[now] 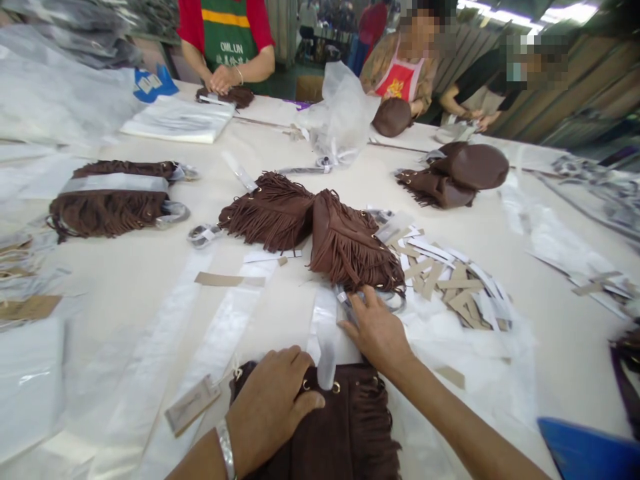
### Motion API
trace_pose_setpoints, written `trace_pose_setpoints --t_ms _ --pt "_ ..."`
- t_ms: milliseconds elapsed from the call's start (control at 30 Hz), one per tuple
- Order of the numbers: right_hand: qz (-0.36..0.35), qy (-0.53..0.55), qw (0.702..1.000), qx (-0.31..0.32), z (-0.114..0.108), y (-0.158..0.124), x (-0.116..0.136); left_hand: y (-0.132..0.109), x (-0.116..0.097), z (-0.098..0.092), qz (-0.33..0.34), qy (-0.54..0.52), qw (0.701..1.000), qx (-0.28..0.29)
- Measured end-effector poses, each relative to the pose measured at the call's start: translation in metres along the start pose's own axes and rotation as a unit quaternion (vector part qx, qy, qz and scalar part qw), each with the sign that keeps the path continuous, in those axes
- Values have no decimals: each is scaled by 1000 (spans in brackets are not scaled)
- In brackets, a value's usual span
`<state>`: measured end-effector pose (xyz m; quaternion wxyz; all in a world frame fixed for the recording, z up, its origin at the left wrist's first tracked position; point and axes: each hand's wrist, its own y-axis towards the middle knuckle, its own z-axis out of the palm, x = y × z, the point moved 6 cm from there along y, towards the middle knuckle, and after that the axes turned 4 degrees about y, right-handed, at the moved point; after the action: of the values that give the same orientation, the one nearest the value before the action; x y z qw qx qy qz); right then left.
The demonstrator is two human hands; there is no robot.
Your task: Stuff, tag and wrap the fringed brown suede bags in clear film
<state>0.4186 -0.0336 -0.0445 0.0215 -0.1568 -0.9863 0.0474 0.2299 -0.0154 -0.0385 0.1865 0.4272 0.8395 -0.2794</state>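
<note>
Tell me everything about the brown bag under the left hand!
This dark brown fringed bag looks like suede or leather. Fringe runs along its right side, gold-coloured eyelets sit near its top edge, and a translucent strip crosses that edge. It lies on the table, bottom out of view, the left hand on its upper left.

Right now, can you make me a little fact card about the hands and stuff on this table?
Left hand: on the nearest bag, brown with fringe and gold rings
Right hand: at some clear plastic, grip unclear
Middle: two fringed bags
Left of nearest bag: brown tag
Right of middle bags: scattered strips, white and tan
Far side: three people, one in a green apron
</note>
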Motion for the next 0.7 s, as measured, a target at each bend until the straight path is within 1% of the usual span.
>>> trace_pose_setpoints --t_ms 100,167,233,267,333,400,500,567,700 --pt "-17 56 998 -1 1 -2 -5 -3 0 4 9 5 999 -32" --pt "-39 128 991 -9 -7 -6 -8 -7 -4 3 57 30 996 -68" --pt "-75 203 976 -17 -21 -12 -8 -12 -9 2 115 46 987 -99" --pt "-102 232 967 -9 -29 -16 -6 -15 -12 0 143 48 982 -115" --pt "-164 263 950 33 -43 -21 4 -20 -15 -3 192 48 969 -151" --pt "-217 268 934 93 -51 -24 16 -25 -18 -6 224 58 955 -187" --pt "-266 260 915 156 -54 -21 33 -31 -19 -10 239 84 941 -225" --pt "-296 256 900 192 -52 -18 43 -33 -17 -11 238 96 937 -236" --pt "-346 263 855 282 -47 -15 58 -31 -9 -8 230 113 940 -225"
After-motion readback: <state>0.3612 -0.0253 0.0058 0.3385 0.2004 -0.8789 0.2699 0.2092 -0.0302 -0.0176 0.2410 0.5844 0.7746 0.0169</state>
